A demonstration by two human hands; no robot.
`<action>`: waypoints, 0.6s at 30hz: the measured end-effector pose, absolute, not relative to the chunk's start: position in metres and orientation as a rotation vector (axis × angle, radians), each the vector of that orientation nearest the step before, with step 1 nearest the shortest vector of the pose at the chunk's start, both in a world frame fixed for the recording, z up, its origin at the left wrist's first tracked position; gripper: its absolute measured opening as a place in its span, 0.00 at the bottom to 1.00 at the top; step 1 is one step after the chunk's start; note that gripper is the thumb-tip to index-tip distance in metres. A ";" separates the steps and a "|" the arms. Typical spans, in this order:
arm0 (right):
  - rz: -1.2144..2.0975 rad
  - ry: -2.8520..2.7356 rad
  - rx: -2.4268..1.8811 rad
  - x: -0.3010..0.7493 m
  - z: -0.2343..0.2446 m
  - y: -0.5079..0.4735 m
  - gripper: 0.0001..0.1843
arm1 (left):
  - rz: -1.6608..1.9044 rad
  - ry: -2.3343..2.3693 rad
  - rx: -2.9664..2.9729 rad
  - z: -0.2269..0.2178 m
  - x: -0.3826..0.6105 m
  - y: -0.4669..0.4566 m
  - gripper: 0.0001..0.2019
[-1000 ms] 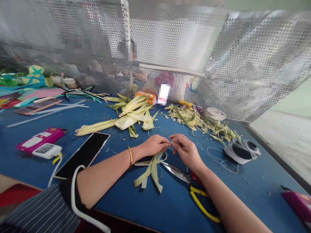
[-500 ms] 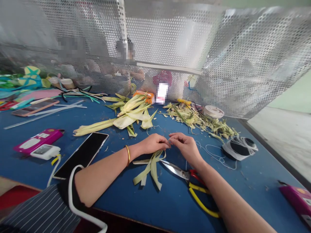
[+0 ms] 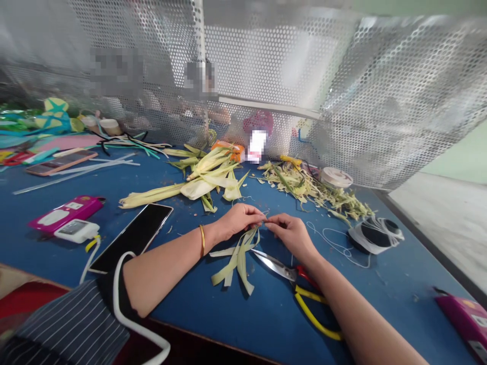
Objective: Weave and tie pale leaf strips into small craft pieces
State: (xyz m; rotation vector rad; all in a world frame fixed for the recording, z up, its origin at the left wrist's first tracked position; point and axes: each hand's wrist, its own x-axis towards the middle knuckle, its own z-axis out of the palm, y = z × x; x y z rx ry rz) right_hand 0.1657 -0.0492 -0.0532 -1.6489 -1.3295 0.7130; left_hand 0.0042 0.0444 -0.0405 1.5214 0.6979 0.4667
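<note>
My left hand (image 3: 240, 223), with a gold bangle at the wrist, is closed in a pinch at the top of a small bunch of pale green corn husk strips (image 3: 240, 261). The strips fan out below it on the blue table. My right hand (image 3: 291, 232) is pinched too, its fingertips meeting those of my left. A fine white thread shows at the fingertips, partly hidden. Red-and-yellow scissors (image 3: 276, 263) lie under my right forearm, blades towards the strips. To the right, white thread (image 3: 335, 243) trails loosely from a dark, thread-wound spool (image 3: 375, 234).
A pile of corn husks (image 3: 207, 177) lies behind my hands, with shredded husk (image 3: 300, 182) and a white roll (image 3: 337, 177) to its right. At left are a black-screened phone (image 3: 133, 235) and a magenta device (image 3: 66, 215). A perforated metal screen (image 3: 266, 61) stands behind; people are beyond it.
My fingertips have come together, and my right hand's fingers are now pinched closer against my left's. The whole view has shifted slightly; the husk strips stay under my left hand.
</note>
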 end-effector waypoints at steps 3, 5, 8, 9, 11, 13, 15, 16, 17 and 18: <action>0.725 -1.348 -1.651 0.165 -0.055 -0.047 0.12 | 0.445 0.691 1.531 -0.038 0.004 0.043 0.15; 0.722 -1.360 -1.659 0.166 -0.055 -0.047 0.11 | 0.442 0.705 1.529 -0.036 0.004 0.042 0.14; 0.714 -1.366 -1.650 0.167 -0.053 -0.048 0.12 | 0.476 0.764 1.497 -0.034 0.005 0.041 0.12; 0.711 -1.370 -1.641 0.167 -0.052 -0.048 0.12 | 0.491 0.781 1.487 -0.035 0.005 0.041 0.11; 0.713 -1.383 -1.615 0.167 -0.050 -0.050 0.12 | 0.515 0.803 1.479 -0.035 0.006 0.042 0.11; 0.718 -1.382 -1.595 0.166 -0.049 -0.050 0.11 | 0.519 0.804 1.484 -0.036 0.007 0.043 0.11; 0.725 -1.347 -1.580 0.165 -0.050 -0.050 0.09 | 0.516 0.798 1.488 -0.037 0.007 0.043 0.10; 0.737 -1.324 -1.577 0.164 -0.051 -0.049 0.09 | 0.516 0.793 1.486 -0.037 0.007 0.044 0.09; 0.750 -1.303 -1.582 0.164 -0.052 -0.049 0.09 | 0.517 0.788 1.482 -0.037 0.007 0.044 0.09; 0.766 -1.286 -1.594 0.164 -0.053 -0.048 0.09 | 0.518 0.783 1.475 -0.037 0.007 0.044 0.08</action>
